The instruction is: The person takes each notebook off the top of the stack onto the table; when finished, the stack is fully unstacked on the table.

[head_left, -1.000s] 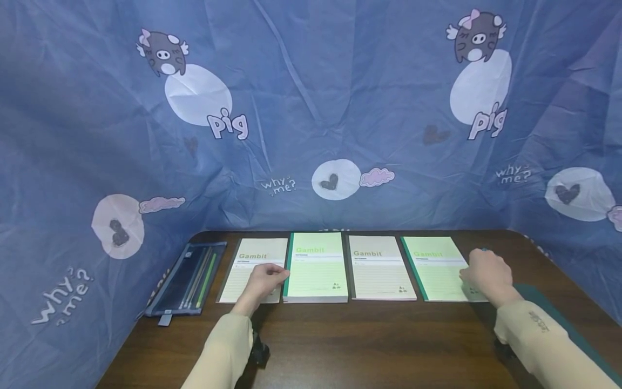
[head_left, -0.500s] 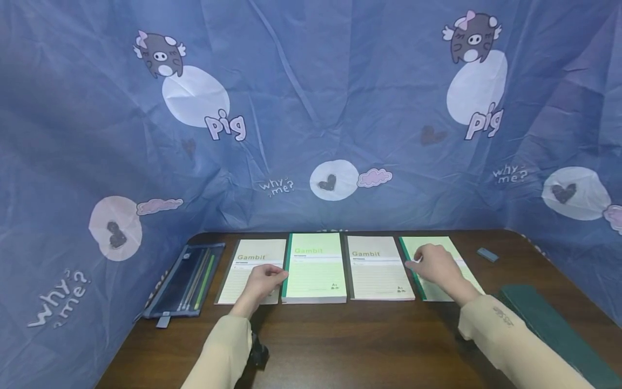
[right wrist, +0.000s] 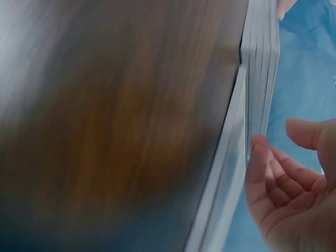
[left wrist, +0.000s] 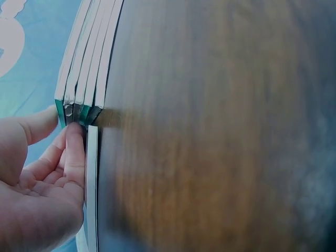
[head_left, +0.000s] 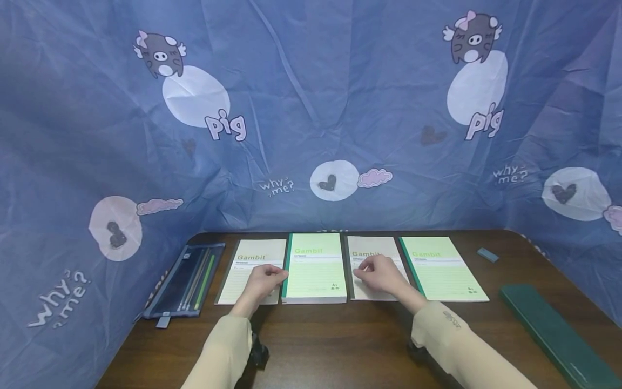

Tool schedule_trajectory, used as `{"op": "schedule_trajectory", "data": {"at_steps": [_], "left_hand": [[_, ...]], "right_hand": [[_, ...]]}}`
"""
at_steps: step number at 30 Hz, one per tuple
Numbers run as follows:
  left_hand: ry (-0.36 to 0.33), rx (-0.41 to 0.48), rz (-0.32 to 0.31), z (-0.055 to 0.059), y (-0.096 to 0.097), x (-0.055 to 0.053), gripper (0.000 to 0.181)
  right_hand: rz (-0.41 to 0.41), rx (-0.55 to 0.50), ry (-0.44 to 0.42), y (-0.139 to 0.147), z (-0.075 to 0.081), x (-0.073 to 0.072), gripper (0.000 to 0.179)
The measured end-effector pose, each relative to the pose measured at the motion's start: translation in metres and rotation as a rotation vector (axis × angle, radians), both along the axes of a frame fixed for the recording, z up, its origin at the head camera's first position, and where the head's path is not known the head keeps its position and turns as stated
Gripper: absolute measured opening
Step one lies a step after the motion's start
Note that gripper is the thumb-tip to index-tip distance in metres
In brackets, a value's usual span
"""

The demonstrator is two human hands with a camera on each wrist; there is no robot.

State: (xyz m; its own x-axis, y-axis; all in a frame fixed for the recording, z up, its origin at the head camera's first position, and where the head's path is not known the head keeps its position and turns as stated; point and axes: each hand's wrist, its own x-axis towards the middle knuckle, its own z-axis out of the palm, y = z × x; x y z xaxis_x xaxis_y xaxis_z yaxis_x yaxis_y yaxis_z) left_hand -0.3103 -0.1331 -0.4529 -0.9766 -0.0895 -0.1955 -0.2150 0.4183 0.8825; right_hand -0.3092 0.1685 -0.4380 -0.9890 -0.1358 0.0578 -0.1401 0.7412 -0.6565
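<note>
A stack of several Gambit notebooks (head_left: 315,275) lies on the table, its top cover pale green with a green spine. My left hand (head_left: 262,281) pinches the stack's left edge; in the left wrist view the thumb is at the top corner and the fingers at the lower spines. Beneath that hand is a cream notebook (head_left: 248,275). My right hand (head_left: 381,275) is over another cream notebook (head_left: 364,292), its thumb apart from the loosely bent fingers. In the right wrist view, those fingertips (right wrist: 259,140) are close beside the stack's right side.
At the right lies a pale green notebook (head_left: 444,270), with a small blue-grey block (head_left: 488,254) and a long dark green case (head_left: 554,329) beyond. A blue pouch (head_left: 182,281) with pencils is at the left. Blue printed cloth (head_left: 291,108) hangs behind the table.
My right hand has travelled left from the pale green notebook's right side to above the cream notebook, uncovering the small block and the green case. The left hand stays at the stack.
</note>
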Motion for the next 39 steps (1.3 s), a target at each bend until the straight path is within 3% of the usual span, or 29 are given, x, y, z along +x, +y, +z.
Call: {"op": "schedule_trajectory", "data": {"at_steps": [5,10,25,39], "left_hand": [[0.013,-0.001,-0.004,0.002,0.002,0.002,0.04],[0.019,-0.043,-0.022,0.004,0.003,0.004,0.046],[0.06,-0.139,0.036,0.006,0.011,0.002,0.04],[0.091,-0.208,0.017,0.005,0.016,0.001,0.032]], "right_hand": [[0.002,-0.16,-0.085,-0.018,-0.008,-0.001,0.03],[0.004,-0.22,-0.12,-0.028,-0.011,0.001,0.035],[0.031,-0.176,-0.143,-0.035,-0.008,0.001,0.038],[0.014,-0.187,-0.143,-0.033,-0.013,0.001,0.039]]}}
